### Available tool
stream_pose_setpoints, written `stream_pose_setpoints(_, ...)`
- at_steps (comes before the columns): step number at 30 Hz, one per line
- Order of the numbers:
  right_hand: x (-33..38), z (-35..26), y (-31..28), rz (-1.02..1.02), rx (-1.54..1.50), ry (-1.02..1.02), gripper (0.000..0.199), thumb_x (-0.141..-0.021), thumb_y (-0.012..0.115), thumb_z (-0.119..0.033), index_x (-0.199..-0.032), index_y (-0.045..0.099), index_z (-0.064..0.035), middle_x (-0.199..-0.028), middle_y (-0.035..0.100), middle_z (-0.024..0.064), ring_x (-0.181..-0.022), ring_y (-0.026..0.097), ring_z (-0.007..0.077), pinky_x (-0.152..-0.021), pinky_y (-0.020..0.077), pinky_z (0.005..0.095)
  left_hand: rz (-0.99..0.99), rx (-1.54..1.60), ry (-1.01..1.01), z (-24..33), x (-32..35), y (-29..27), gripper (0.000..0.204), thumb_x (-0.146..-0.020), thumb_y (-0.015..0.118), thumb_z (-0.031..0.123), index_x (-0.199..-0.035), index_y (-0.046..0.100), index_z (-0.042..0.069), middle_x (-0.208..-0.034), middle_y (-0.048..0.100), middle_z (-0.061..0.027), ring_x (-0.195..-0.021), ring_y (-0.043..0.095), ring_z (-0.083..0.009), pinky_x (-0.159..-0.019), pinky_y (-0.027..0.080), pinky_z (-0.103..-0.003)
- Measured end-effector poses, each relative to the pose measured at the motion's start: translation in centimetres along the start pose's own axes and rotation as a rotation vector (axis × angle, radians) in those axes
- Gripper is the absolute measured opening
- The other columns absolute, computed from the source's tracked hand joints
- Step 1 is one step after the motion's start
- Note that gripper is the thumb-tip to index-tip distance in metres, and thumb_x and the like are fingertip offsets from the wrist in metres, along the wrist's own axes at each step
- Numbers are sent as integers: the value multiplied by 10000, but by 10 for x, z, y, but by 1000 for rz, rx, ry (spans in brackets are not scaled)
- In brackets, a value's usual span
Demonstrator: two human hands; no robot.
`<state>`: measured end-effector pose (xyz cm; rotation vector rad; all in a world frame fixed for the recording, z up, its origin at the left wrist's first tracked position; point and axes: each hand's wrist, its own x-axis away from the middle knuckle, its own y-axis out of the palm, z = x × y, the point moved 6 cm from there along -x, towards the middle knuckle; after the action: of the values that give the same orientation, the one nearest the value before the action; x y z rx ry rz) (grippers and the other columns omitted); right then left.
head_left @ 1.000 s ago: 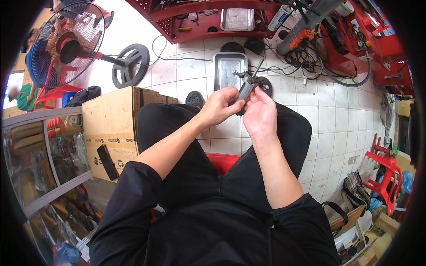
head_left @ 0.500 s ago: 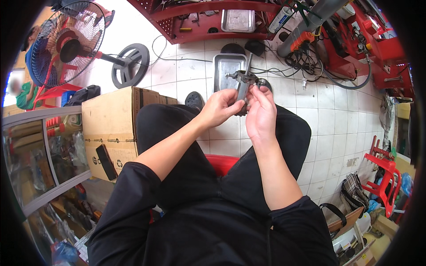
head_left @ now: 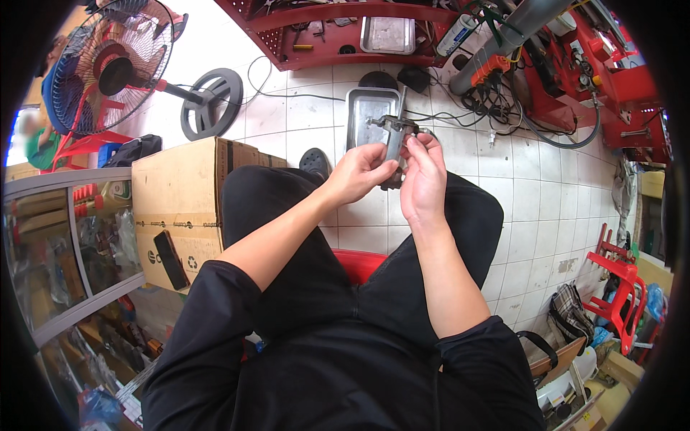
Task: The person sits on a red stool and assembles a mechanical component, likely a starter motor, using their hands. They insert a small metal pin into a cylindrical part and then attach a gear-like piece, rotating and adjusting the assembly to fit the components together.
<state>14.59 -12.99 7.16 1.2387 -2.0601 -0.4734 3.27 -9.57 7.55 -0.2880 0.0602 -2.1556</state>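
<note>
Between my knees, above the floor, I hold a dark grey metal part [head_left: 394,146] with a long body, crosswise arms near its top and a thin rod rising from it. Its exact kind is not clear. My left hand [head_left: 361,173] is closed round the left side of the body, with the thumb lying across it. From the right, my right hand [head_left: 424,179] has bent fingers on the part just below its arms. The fingertips partly cover it. Beyond the part, a shallow metal tray [head_left: 352,118] lies on the tiles.
A cardboard box [head_left: 176,183] with a black phone [head_left: 170,260] on it stands by my left knee. Farther left are a fan [head_left: 115,75] and a glass cabinet [head_left: 79,237]. A red workbench [head_left: 323,54] is ahead. Cables [head_left: 478,118] and a red stool [head_left: 622,284] are on the right.
The metal part has turned slightly in my hands, its arms now lying a little differently. My right fingers have shifted a little on it; the left grip looks the same.
</note>
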Motion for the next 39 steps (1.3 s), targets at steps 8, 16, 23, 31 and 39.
stream_pose_setpoints(8,-2,-1,1,-19,-37,-7,273,-861,565,-91,-1091,422,-60,-1024,533,55,-968,471,143,-852,372,296,-19,24,-13,-4,-1,1,335,-867,607,225,-666,396,60,-595,379,51,-585,332,-40,-493,306,-242)
stream_pose_setpoints(16,-3,-6,10,-152,-86,119,276,-881,542,-91,-1122,409,-105,-1069,531,73,-1002,470,173,-846,371,331,-25,121,-35,5,0,-1,211,-880,590,212,-797,538,24,-664,489,42,-627,410,-32,-546,365,-217)
stream_pose_setpoints(23,-3,-6,12,-150,-93,101,219,-896,519,-102,-1091,423,-129,-1066,548,75,-1023,488,177,-811,374,311,5,146,4,-8,-1,0,245,-878,593,211,-741,493,33,-636,443,52,-611,381,-30,-520,341,-221)
stream_pose_setpoints(31,-2,-11,9,-122,-104,94,174,-882,544,-106,-1035,470,-143,-999,562,50,-970,497,167,-770,355,274,-20,-65,-8,-11,-2,-2,285,-880,595,219,-705,446,50,-624,394,60,-598,341,-35,-503,308,-223)
stream_pose_setpoints(39,-1,-12,11,-122,-77,86,154,-878,555,-116,-1015,490,-149,-966,570,31,-946,502,155,-740,339,264,-24,117,-21,-18,-2,1,306,-881,599,226,-694,422,60,-635,390,60,-605,340,-36,-505,306,-221)
